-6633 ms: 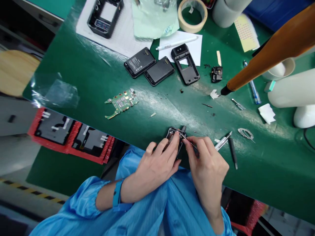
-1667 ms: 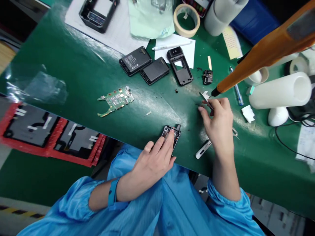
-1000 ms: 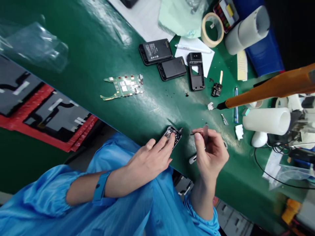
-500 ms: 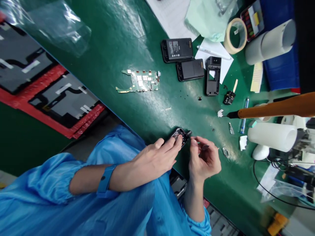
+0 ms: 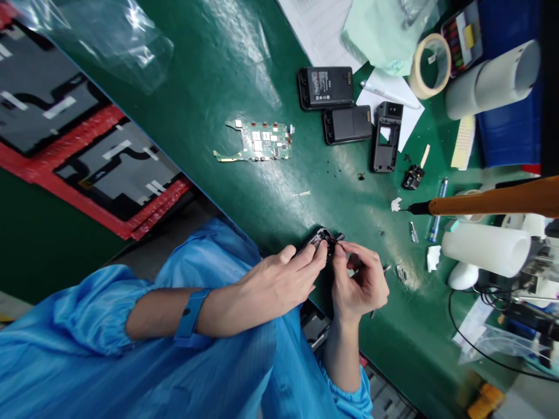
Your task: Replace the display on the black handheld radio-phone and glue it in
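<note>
Black handheld device [image 5: 324,234] lies on the green bench [image 5: 262,203], near the person's edge, its face open onto dark inner parts, under both hands. An orange-handled tool [image 5: 493,198] reaches in from the right, well apart from them. The left hand [image 5: 271,289] lays its extended fingers across the device; whether its thumb clamps the side cannot be told. The right hand [image 5: 360,286] has thumb and forefinger pressed together at the device's stubbed end; whatever sits between them is too small to make out. Farther off lie a green circuit board [image 5: 266,141], 2 black battery packs [image 5: 326,88] side by side, a black casing [image 5: 385,156] with a squarish cutout, and a small black module [image 5: 412,178].
</note>
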The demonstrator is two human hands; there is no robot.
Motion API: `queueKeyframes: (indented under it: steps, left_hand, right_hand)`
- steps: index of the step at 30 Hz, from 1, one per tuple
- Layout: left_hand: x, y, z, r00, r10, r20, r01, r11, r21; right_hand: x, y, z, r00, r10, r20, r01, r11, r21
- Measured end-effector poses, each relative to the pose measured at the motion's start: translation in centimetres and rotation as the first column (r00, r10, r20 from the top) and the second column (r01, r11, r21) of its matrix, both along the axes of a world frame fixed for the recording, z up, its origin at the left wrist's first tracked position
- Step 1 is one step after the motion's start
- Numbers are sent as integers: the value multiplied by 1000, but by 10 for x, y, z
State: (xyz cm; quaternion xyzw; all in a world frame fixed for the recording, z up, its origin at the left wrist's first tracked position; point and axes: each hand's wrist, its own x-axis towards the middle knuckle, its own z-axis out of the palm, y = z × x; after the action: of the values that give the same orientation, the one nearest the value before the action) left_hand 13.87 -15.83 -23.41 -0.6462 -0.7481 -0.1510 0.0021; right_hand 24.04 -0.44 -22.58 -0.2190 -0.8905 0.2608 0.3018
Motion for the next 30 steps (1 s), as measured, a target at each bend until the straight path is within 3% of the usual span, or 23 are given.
queueKeyframes:
  steps: [22, 30]
  left_hand:
    - [-2, -1, -1, 999, -32, 14, 32, 999, -10]
    - [-3, -1, 3, 1000, -11, 27, 11, 1000, 6]
  right_hand:
    - [-3, -3, -2, 998, 47, 43, -51, 995, 90]
    - [-5, -5, -6, 1000, 8, 24, -10, 996, 93]
